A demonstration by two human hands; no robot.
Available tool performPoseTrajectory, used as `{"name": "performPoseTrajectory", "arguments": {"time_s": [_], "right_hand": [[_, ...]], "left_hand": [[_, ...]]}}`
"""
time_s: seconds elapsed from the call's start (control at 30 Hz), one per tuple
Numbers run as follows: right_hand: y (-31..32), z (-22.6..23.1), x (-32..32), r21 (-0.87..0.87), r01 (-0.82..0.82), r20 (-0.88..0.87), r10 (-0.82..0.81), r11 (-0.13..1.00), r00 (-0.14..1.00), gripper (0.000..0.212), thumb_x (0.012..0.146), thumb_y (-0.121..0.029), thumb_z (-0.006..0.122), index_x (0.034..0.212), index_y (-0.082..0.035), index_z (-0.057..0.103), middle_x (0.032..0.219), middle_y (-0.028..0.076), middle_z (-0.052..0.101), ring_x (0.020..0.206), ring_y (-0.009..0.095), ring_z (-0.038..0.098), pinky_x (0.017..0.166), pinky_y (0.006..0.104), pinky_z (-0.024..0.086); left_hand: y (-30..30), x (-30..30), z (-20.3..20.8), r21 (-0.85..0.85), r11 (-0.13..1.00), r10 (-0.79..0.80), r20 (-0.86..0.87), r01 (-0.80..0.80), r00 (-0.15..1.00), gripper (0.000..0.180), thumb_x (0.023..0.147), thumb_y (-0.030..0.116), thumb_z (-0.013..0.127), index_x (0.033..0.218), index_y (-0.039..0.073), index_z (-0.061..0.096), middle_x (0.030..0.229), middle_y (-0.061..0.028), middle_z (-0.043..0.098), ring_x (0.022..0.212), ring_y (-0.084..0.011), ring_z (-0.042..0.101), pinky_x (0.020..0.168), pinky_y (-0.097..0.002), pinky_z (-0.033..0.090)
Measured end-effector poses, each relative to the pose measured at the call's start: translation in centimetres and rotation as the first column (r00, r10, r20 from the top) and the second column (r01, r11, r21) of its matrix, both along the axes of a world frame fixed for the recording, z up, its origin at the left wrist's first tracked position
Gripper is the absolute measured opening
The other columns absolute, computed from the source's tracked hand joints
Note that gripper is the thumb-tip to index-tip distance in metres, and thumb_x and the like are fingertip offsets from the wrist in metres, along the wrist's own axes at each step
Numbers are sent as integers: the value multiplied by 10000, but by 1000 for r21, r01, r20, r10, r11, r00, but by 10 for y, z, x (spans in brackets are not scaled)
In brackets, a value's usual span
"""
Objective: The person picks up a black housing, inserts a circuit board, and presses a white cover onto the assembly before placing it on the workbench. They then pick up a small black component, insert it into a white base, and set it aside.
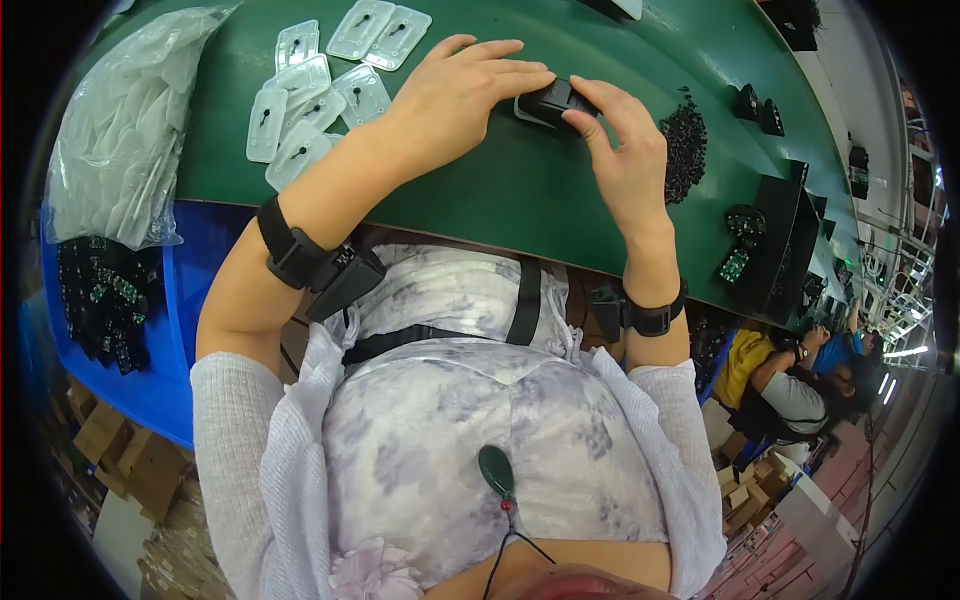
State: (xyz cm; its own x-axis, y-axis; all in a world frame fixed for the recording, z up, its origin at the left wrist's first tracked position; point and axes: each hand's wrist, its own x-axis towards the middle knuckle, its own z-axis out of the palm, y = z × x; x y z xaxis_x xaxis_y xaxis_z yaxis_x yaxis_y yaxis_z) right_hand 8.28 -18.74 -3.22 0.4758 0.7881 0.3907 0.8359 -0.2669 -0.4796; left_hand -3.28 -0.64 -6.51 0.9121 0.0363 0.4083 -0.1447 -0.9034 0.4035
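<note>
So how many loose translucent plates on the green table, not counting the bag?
8: back-left plate, back-middle plate, back-right plate; nearer: upper plate, right plate, central plate, left plate, lowest plate. Some overlap, so others may be hidden underneath.

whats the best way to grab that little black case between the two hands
Probably pinch the black case at its right end, coming from the right, thumb on the near side and fingers on the far side. It looks short and blocky, so a pinch across it should suit. The right hand grips about there; the left hand has fingertips at its upper left edge.
</note>
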Motion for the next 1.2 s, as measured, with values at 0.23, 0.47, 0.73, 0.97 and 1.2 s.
{"name": "performPoseTrajectory", "arguments": {"time_s": [0.23, 0.47, 0.73, 0.97, 1.2], "right_hand": [[-1, -14, 6, 24, -70, 18, 69, 997, 997, 276, 797, -135, 708, 1063, -68, 676, 1023, 113, 670, 959, 272, 622, 806, 353, 512], [-3, -14, 3, 2, -86, -24, 86, 996, 996, 274, 802, -123, 698, 1070, -74, 674, 1028, 96, 662, 943, 266, 620, 795, 342, 512], [-5, -22, 15, 8, -121, -27, 121, 993, 992, 325, 799, -43, 680, 1119, -98, 667, 1079, 86, 649, 947, 249, 621, 786, 322, 519], [3, -14, 25, 31, -111, -103, 114, 993, 988, 244, 849, -101, 656, 1091, -70, 666, 999, 71, 675, 948, 203, 628, 778, 297, 507], [7, 11, 27, 274, 146, -886, 190, 951, 422, 358, 936, -191, 614, 1232, -1, 549, 1066, 81, 642, 970, 137, 594, 876, 284, 462]], "left_hand": [[-10, -10, -4, 95, 994, 52, -54, -47, 997, 529, 760, -75, 522, 1233, 146, 611, 1291, 12, 586, 1288, -212, 450, 1076, -449, 326], [-20, -19, -2, 100, 993, 68, -60, -62, 996, 593, 761, -96, 486, 1306, 127, 551, 1366, -6, 528, 1296, -225, 448, 1075, -425, 343], [-27, -15, -4, 207, 978, 28, -9, -25, 1000, 492, 774, 48, 554, 1264, 19, 553, 1306, -88, 557, 1203, -252, 509, 998, -366, 410], [-40, -4, 3, 247, 961, 130, -2, -126, 991, 470, 761, 126, 658, 1212, 17, 581, 1245, -112, 581, 1103, -237, 564, 934, -355, 439], [-21, 21, 28, -753, 554, 72, -381, -355, 922, 315, 859, 223, 690, 1036, -31, 629, 875, -99, 690, 799, -147, 651, 705, -258, 493]]}}
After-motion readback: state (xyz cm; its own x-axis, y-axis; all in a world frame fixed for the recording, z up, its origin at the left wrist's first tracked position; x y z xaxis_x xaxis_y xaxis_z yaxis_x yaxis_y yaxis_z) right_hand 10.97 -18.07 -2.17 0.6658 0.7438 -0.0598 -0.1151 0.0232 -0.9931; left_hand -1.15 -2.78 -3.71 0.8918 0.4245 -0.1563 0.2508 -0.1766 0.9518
